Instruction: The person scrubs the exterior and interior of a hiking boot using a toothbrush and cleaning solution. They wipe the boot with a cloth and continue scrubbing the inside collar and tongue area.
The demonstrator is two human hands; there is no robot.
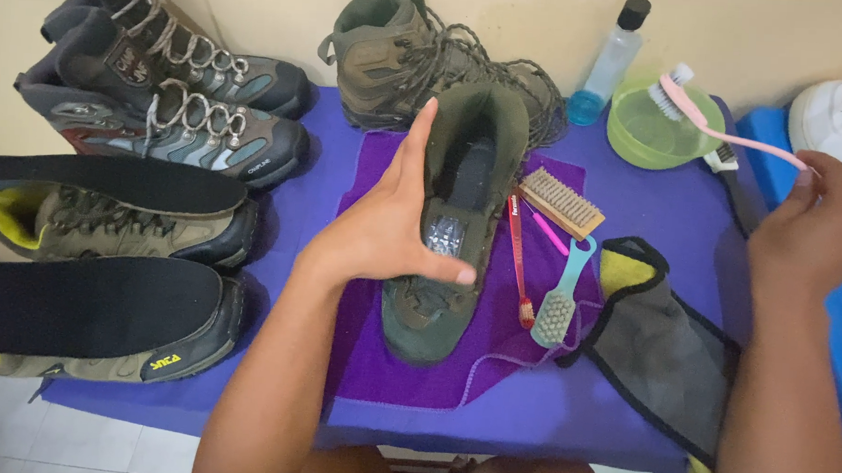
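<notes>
Far left: two black insoles (96, 183) lay on top of a pair of tan low boots (113, 230) at the left edge of the bench (546, 409), which was covered in purple.
Back left: a pair of grey and brown laced boots (179, 97) stood behind them, toes pointing right.
Left hand: the left hand (389, 226) was closed around the left side of an olive boot (449, 228), thumb across the tongue and fingers pointing up along the collar; this grip held the boot.
Olive boot: it stood on a purple cloth (492, 351) at the middle of the bench, toe toward the person, opening facing up.
Behind it: a second olive boot (399, 59) stood near the wall with its laces loose.
Right of the boot: a red toothbrush (521, 268), a wooden brush (560, 202) and a light blue brush (560, 302) lay just beside each other on the cloth.
Further right: a grey cloth with black edging (664, 352) lay on the bench.
Back right: a clear bottle with blue liquid (606, 66) stood beside a green bowl (644, 132).
Right hand: the right hand (808, 227) pinched the handle end of a pink brush (714, 121), whose bristle head hung over the bowl; this grip was closed on the handle.
Far right: a white shoe (836, 116) sat at the frame's edge.
</notes>
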